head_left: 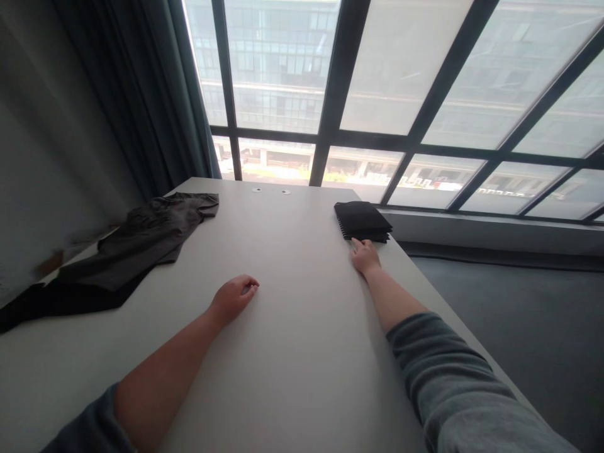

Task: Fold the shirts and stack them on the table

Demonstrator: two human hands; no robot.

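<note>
We see two hands on a white table, the right one at a stack of folded black cloth.

Our right hand (364,255) is stretched far forward with its fingers flat and released, and the fingertips touch the near edge of the folded black stack (362,221), which lies just beyond this hand at the right edge of the table (292,302); the hand is not grasping it. Our left hand (233,297) rests on the table nearer to us, loosely curled with nothing inside, well apart from the stack and to the left of it. A dark grey shirt (151,236) lies spread and unfolded far to the left of the left hand, with another black cloth (56,302) partly under it. Behind the table there is a big window (396,94) and a dark curtain (141,94).
</note>
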